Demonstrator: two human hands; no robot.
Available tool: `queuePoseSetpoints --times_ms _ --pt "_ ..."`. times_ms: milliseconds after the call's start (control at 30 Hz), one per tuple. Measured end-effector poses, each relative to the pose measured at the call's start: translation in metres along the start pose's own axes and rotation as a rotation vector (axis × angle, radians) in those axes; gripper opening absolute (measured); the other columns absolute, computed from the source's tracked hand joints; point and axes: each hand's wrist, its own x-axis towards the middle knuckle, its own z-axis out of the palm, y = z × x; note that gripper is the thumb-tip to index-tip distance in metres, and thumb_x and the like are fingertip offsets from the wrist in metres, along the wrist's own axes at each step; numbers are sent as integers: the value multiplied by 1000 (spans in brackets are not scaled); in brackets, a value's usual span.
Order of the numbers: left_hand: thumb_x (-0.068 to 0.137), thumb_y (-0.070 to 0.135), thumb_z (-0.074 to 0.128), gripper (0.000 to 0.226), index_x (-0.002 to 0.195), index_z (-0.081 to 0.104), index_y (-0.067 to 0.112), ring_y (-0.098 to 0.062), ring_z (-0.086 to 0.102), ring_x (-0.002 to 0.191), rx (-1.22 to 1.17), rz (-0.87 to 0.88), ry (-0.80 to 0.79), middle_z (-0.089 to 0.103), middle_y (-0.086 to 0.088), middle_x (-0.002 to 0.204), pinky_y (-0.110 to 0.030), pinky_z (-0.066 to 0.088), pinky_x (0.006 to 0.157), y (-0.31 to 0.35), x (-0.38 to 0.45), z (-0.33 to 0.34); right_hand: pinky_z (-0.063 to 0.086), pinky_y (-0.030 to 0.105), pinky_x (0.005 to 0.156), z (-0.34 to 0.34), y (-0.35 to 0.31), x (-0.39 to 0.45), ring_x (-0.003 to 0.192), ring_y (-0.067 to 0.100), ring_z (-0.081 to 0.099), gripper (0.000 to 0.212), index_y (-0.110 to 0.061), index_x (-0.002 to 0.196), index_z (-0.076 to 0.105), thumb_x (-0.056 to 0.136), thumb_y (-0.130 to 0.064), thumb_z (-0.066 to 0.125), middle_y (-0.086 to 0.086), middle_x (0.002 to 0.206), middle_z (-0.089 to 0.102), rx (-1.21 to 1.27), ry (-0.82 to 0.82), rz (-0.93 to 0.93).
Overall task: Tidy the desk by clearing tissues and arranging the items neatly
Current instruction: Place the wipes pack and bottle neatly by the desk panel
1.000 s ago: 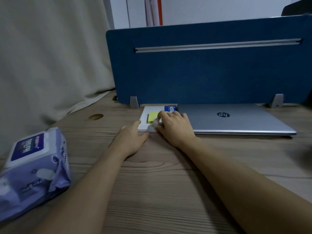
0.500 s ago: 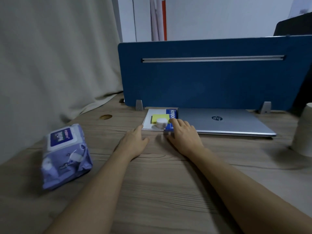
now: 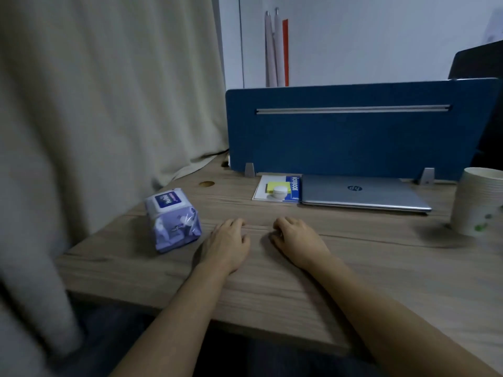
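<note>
the notebook [image 3: 275, 188] is seen lying flat at the back of the desk [image 3: 353, 268], its long axis running from the front edge toward the blue divider panel [image 3: 353, 140], with the blue printed spine strip on its right side. it is set just beside the closed laptop [image 3: 362, 193], the two edges touching or nearly so — which one cannot be told. a yellow sticky pad [image 3: 272, 186] is carried on the notebook, and a small white round container [image 3: 280, 191] stands partly on the pad. the wet-wipes pack [image 3: 174, 219] is found near the left edge of the desk, its long axis angled front to back and its label end pointing away from the person. a stack of paper cups [image 3: 477, 202] stands at the right edge of the view.

open wood surface is noted between the hands and the notebook, and between the right hand and the cups. the curtain [image 3: 95, 118] hangs close along the left edge.

the left hand [image 3: 227, 242] and the right hand [image 3: 298, 240] are rested palm down on the desk, fingers loosely curled, nothing grasped.

compared with half a second ago, both hands have been drawn back from the notebook's front edge — they now lie well apart from it. the notebook, pad and container are unchanged in arrangement.
</note>
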Motion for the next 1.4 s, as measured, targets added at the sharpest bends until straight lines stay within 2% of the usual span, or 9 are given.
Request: queuePoseSetpoints --times_ms 67,200,333,467,633,767,933,1133,1400 --pt "89 25 51 34 122 56 20 -25 52 115 22 24 82 60 -3 125 -38 43 92 -6 -21 -11 44 38 87 0 -13 -11 110 31 54 31 -12 110 59 97 -39 48 9 115 61 -30 -9 -11" --pt "81 25 58 33 114 61 20 -27 47 116 180 30 260 60 -3 120 -43 38 92 -21 -50 -31 46 41 89 -1 -34 -23 110 31 54 32 -12 110 61 98 -38 47 10 117 61 -23 -24 -33" --pt "75 26 64 42 116 60 20 -33 43 122 233 -89 372 54 -9 132 -50 37 93 -34 -59 -42 46 41 89 -2 -44 -26 109 31 54 31 -13 112 61 99 -37 46 10 118 61 -26 -32 -54" --pt "77 34 70 61 132 51 17 -45 30 135 184 -240 358 31 -15 154 -58 32 100 -57 -53 -45 47 38 85 -2 -40 -24 107 30 55 29 -14 107 63 98 -37 47 7 115 62 -11 -11 -54" --pt "82 43 68 80 149 32 18 -53 41 124 95 -253 292 13 -19 159 -56 43 93 -78 -34 -34 49 42 86 1 -36 -9 102 24 56 30 -17 109 63 97 -40 48 4 112 62 -10 -18 -93" --pt "84 45 67 81 151 28 23 -52 40 127 36 -239 304 4 -20 158 -53 44 95 -91 -13 -26 48 41 85 7 -28 11 99 23 55 29 -19 106 62 96 -42 47 2 107 62 -37 24 -107" --pt "82 48 70 79 147 29 30 -44 48 122 -43 -191 285 5 -14 158 -46 46 95 -109 14 -19 41 38 86 16 -10 38 103 21 52 28 -23 104 61 95 -45 48 -1 108 62 -90 101 -100" --pt "78 52 71 84 147 26 35 -34 45 128 -101 -107 246 5 -4 157 -44 47 99 -114 60 -1 33 44 96 24 21 77 117 22 47 33 -25 114 59 92 -49 53 -3 121 59 -182 208 -38" --pt "77 57 70 82 142 22 42 -31 45 130 -153 29 200 11 1 154 -44 48 100 -97 133 36 28 42 95 33 59 116 112 21 46 32 -27 115 57 91 -48 54 -5 119 57 -194 297 24"
